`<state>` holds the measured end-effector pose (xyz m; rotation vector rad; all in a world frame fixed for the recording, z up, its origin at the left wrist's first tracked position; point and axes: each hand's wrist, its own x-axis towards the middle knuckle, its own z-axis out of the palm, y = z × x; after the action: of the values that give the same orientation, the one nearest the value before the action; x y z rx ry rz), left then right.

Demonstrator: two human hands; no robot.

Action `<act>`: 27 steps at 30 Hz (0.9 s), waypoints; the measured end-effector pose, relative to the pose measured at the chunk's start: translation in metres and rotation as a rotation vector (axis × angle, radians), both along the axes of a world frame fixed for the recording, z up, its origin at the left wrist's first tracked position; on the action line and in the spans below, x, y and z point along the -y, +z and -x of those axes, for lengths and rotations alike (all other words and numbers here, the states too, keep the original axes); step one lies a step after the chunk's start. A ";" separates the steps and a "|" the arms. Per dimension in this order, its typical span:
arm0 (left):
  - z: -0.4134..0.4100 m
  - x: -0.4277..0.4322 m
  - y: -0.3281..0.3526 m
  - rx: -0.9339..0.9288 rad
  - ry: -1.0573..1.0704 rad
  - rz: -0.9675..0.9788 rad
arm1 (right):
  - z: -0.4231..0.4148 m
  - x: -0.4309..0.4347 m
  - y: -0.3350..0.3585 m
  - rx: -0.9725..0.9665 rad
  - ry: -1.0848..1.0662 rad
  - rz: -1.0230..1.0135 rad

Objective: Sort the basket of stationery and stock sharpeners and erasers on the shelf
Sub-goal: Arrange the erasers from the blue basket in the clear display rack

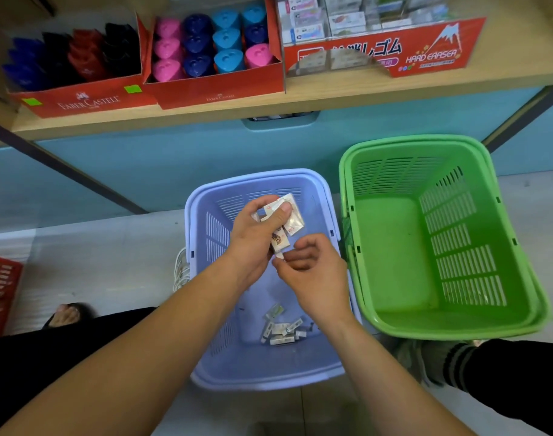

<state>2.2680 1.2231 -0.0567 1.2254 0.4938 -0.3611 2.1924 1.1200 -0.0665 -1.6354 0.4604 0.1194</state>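
L hand [256, 237] is gripping a fistful of small rectangular erasers [289, 220], glossy clear-wrapped, above the slotted lavender plastic basket [202, 196]. R hand [313, 272], fingers curled, is pinching the lowest one. Loose pkts [283, 330] are lying on the basket's floor. Green slotted basket [344, 171] is sitting just beside; rounded plastic sharpeners [212, 45] are filling red card boxes [218, 92] on the wood shelf [331, 96].

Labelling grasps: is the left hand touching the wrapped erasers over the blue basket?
Touching. Head view: the left hand has its thumb and fingers curled round the bunch of wrapped erasers, held above the blue basket.
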 end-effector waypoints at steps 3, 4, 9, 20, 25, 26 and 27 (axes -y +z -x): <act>-0.003 0.000 0.001 0.013 0.015 -0.052 | 0.004 0.005 0.001 0.042 0.039 0.109; -0.003 -0.001 0.001 0.025 0.015 -0.069 | 0.005 0.007 0.002 0.050 0.065 0.135; -0.013 -0.006 0.015 0.045 0.027 -0.042 | 0.008 0.028 0.005 0.048 0.032 0.031; 0.003 0.010 0.081 0.048 -0.105 0.035 | -0.009 0.071 0.083 0.048 0.064 -0.376; 0.004 0.019 0.121 0.132 -0.221 -0.030 | -0.024 0.081 0.121 0.123 0.108 -0.278; 0.004 0.019 0.127 0.152 -0.237 -0.051 | -0.026 0.083 0.126 0.123 0.124 -0.279; 0.004 0.019 0.134 0.169 -0.249 -0.067 | -0.027 0.085 0.132 0.121 0.144 -0.287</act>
<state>2.2643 1.2040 0.0772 1.3732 0.2091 -0.4507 2.2198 1.0347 0.0657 -1.3835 0.2206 0.1846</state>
